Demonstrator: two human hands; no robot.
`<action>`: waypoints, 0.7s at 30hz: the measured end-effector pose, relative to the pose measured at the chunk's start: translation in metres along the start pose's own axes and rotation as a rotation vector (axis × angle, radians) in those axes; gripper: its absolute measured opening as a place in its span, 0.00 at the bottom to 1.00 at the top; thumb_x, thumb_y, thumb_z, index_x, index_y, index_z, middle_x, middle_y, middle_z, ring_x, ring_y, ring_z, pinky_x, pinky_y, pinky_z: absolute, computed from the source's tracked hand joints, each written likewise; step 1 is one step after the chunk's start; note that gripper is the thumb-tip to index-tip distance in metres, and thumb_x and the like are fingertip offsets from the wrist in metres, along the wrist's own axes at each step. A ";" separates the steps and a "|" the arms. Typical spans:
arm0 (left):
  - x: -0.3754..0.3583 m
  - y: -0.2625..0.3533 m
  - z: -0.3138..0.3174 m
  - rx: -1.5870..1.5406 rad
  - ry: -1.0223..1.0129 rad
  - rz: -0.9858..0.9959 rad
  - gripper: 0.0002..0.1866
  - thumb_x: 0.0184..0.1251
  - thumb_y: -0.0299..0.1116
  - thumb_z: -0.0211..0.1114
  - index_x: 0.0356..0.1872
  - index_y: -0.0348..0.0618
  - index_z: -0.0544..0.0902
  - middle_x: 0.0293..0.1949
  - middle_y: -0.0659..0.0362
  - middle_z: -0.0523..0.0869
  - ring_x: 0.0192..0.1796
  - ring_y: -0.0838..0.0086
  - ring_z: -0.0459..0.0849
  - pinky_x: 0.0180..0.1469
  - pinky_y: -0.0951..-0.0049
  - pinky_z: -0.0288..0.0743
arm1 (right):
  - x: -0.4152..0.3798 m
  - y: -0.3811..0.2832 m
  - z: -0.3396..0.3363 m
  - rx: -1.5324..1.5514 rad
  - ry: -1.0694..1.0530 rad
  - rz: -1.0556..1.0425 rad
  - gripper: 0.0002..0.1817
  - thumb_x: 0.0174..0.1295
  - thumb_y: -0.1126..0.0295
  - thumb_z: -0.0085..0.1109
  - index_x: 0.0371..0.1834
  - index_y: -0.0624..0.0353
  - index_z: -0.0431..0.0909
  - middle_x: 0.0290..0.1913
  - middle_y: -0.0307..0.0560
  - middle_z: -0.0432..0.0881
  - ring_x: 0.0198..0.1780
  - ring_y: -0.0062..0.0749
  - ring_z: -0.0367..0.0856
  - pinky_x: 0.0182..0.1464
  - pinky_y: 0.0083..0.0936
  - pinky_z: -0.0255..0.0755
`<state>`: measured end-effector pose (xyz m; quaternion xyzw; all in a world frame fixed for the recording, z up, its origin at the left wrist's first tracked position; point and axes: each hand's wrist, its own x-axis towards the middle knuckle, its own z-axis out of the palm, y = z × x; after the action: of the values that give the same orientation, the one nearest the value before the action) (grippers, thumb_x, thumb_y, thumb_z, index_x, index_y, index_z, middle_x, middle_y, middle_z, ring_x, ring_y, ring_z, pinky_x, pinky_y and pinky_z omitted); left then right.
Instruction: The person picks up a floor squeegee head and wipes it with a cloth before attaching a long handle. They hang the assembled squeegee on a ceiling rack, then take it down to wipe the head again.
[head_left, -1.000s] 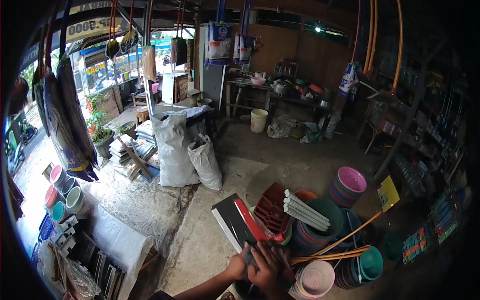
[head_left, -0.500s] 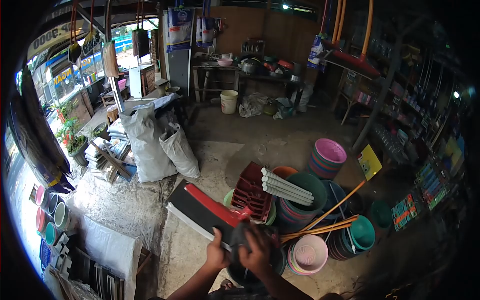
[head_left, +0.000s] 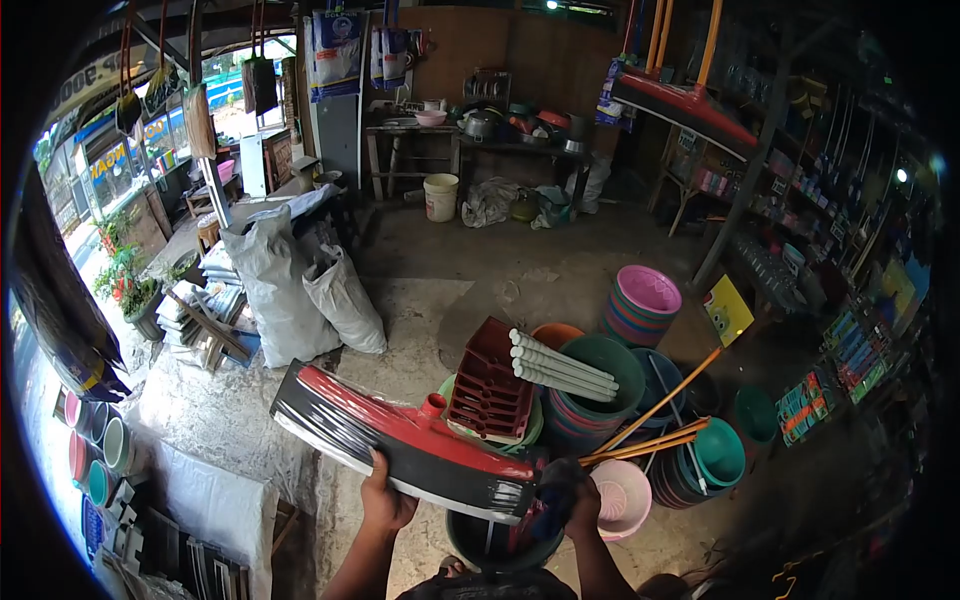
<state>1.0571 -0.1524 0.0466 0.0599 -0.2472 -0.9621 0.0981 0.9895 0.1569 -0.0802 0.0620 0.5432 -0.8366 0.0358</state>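
Observation:
A wide red and black squeegee-like head [head_left: 400, 440], with a white lower edge and a red socket on top, lies tilted across the front. My left hand [head_left: 385, 500] grips its lower edge, thumb on the black face. At the right end of the head, my right hand [head_left: 583, 508] is closed around a dark cloth [head_left: 555, 500]. Below both hands stands a dark bucket [head_left: 465, 545]. Just behind the head are stacked dark red plastic parts [head_left: 490, 385] and a bundle of pale tubes [head_left: 562, 368].
Stacked tubs [head_left: 648, 295], teal buckets [head_left: 718, 455] and a pink basket [head_left: 620, 497] stand at the right, with orange poles [head_left: 650, 415] across them. White sacks [head_left: 275, 290] are at the left. A similar red head [head_left: 685, 105] hangs above.
The red and black head has swung out to the left and shows more of its face. My right hand has moved right with the dark cloth, off the head's middle.

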 end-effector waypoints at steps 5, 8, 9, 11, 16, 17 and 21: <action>0.024 -0.017 -0.023 0.036 -0.075 -0.049 0.29 0.66 0.49 0.57 0.60 0.38 0.69 0.55 0.50 0.78 0.57 0.59 0.78 0.61 0.57 0.69 | -0.053 -0.061 0.073 0.446 -0.317 0.060 0.31 0.58 0.54 0.52 0.59 0.68 0.67 0.56 0.51 0.74 0.58 0.38 0.73 0.63 0.33 0.63; 0.045 -0.018 -0.014 0.177 0.103 -0.022 0.28 0.67 0.49 0.57 0.59 0.38 0.69 0.48 0.52 0.81 0.50 0.63 0.81 0.58 0.60 0.72 | -0.064 -0.108 0.108 -0.269 -0.357 -0.252 0.29 0.53 0.70 0.62 0.61 0.60 0.69 0.58 0.46 0.75 0.59 0.31 0.73 0.61 0.29 0.66; 0.050 -0.019 0.004 0.436 0.163 0.079 0.35 0.64 0.53 0.59 0.62 0.36 0.64 0.51 0.51 0.78 0.48 0.61 0.80 0.56 0.58 0.73 | -0.072 -0.114 0.122 -0.229 -0.322 -0.295 0.32 0.46 0.74 0.66 0.60 0.61 0.70 0.56 0.49 0.76 0.58 0.35 0.74 0.60 0.32 0.67; 0.037 -0.024 0.020 0.515 0.281 -0.185 0.44 0.59 0.63 0.59 0.69 0.50 0.51 0.61 0.52 0.69 0.54 0.57 0.75 0.53 0.53 0.73 | -0.089 -0.121 0.130 -0.475 -0.314 -0.500 0.32 0.45 0.74 0.67 0.59 0.61 0.70 0.55 0.51 0.76 0.57 0.38 0.75 0.58 0.33 0.69; 0.027 -0.048 0.000 0.143 -0.243 -0.182 0.37 0.63 0.61 0.52 0.68 0.51 0.58 0.61 0.54 0.71 0.59 0.64 0.74 0.57 0.59 0.72 | -0.099 -0.107 0.147 -1.027 -0.508 -1.073 0.29 0.46 0.65 0.68 0.52 0.66 0.74 0.55 0.60 0.74 0.55 0.48 0.75 0.56 0.38 0.71; 0.027 -0.043 0.009 0.142 -0.239 -0.173 0.37 0.63 0.61 0.52 0.68 0.51 0.58 0.61 0.54 0.71 0.59 0.64 0.74 0.57 0.59 0.72 | -0.103 -0.107 0.153 -0.963 -0.596 -1.064 0.30 0.45 0.61 0.69 0.52 0.65 0.75 0.59 0.60 0.71 0.57 0.49 0.75 0.56 0.39 0.71; 0.014 -0.027 0.042 0.038 -0.036 -0.335 0.32 0.67 0.54 0.52 0.63 0.39 0.64 0.56 0.49 0.76 0.57 0.60 0.76 0.61 0.60 0.69 | -0.101 -0.116 0.157 -1.100 -0.948 -0.988 0.31 0.49 0.58 0.66 0.56 0.60 0.73 0.63 0.60 0.67 0.64 0.52 0.67 0.64 0.45 0.61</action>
<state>1.0324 -0.1128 0.0685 0.0846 -0.2536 -0.9611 -0.0690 1.0643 0.0603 0.1022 -0.5603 0.7620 -0.3136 -0.0835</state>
